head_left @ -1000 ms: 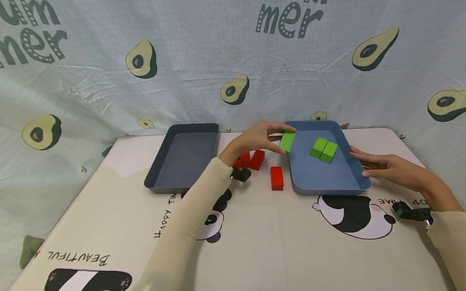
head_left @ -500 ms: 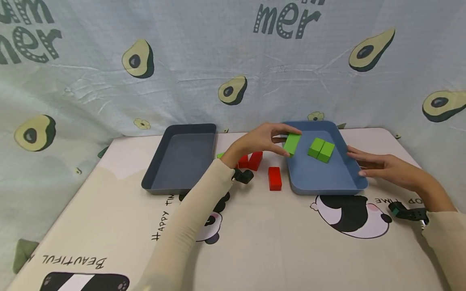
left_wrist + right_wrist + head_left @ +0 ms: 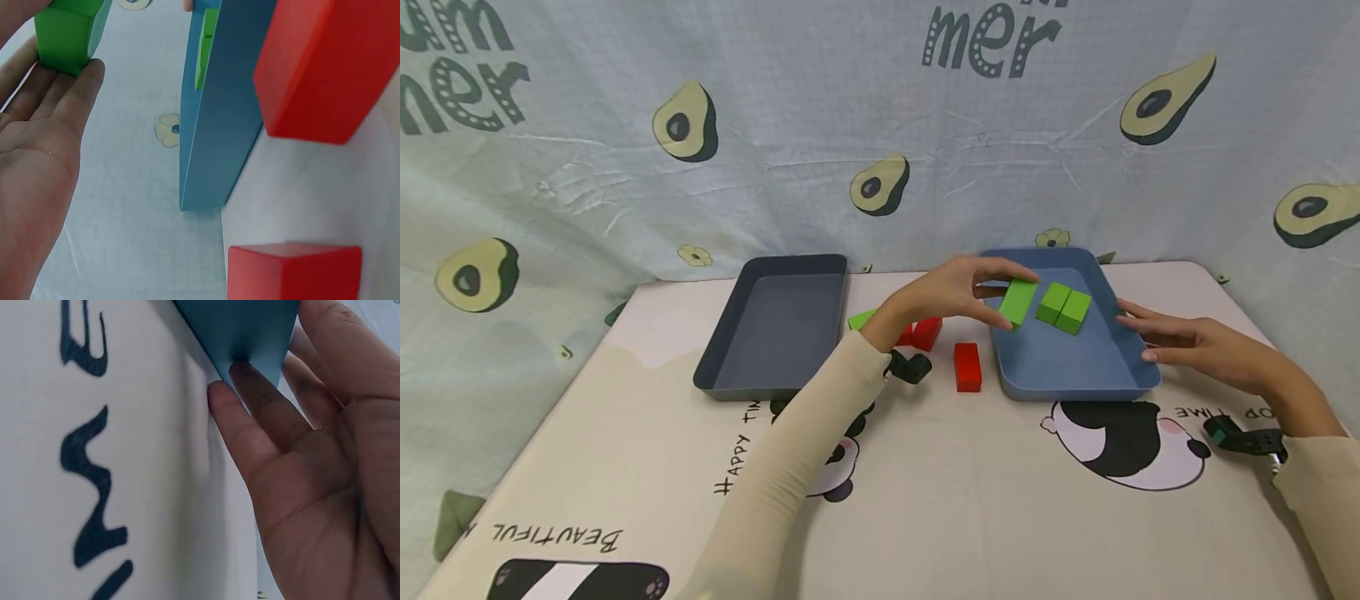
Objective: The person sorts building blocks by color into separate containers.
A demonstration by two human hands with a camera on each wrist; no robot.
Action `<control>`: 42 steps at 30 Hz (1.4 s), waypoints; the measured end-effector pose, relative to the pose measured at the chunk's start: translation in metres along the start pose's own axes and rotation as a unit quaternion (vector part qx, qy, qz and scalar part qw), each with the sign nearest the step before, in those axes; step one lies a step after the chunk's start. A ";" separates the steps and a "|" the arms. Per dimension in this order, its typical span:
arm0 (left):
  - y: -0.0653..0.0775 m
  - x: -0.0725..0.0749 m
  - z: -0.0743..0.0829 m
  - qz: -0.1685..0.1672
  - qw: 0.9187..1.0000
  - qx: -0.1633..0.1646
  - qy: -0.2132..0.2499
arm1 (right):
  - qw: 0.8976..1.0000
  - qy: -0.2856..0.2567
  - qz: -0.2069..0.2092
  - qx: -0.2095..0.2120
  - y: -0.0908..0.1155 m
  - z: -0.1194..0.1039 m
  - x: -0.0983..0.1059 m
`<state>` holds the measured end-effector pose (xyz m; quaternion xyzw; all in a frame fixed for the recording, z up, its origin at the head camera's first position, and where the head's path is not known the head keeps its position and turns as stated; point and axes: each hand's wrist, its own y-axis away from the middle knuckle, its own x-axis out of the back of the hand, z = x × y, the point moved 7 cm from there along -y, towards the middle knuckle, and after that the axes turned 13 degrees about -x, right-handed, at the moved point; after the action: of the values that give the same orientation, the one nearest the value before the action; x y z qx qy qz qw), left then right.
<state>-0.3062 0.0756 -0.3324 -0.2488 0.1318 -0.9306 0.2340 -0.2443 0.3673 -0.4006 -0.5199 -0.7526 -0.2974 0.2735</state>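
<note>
In the head view my left hand (image 3: 951,287) pinches a green block (image 3: 1019,302) between thumb and fingers, held tilted over the left side of the blue tray (image 3: 1067,371). The left wrist view shows that green block (image 3: 65,37) at the fingertips, level with or above the tray wall (image 3: 215,144). Two more green blocks (image 3: 1063,307) lie side by side in the tray. At the tray's right wall my right hand (image 3: 1213,350) rests its extended fingers; the right wrist view has those fingertips (image 3: 240,372) against the outer wall.
A red block (image 3: 967,367) stands just left of the blue tray. More red blocks (image 3: 927,333) and a green block (image 3: 861,319) lie partly hidden behind the left wrist. To the left is a dark grey tray (image 3: 767,333). A printed cloth (image 3: 790,183) hangs behind the table.
My left hand has moved right with the green block, from the blue tray's left rim to over its inside. A green block behind the left wrist has come into sight. The right hand stays put.
</note>
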 end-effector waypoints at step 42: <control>-0.011 -0.025 0.004 -0.017 0.999 -0.013 0.039 | 1.000 0.007 -0.010 -0.014 -0.005 0.005 -0.002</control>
<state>-0.2896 0.0973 -0.3351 -0.2176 0.1487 -0.9417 0.2092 -0.2493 0.3680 -0.4064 -0.5137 -0.7517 -0.3144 0.2686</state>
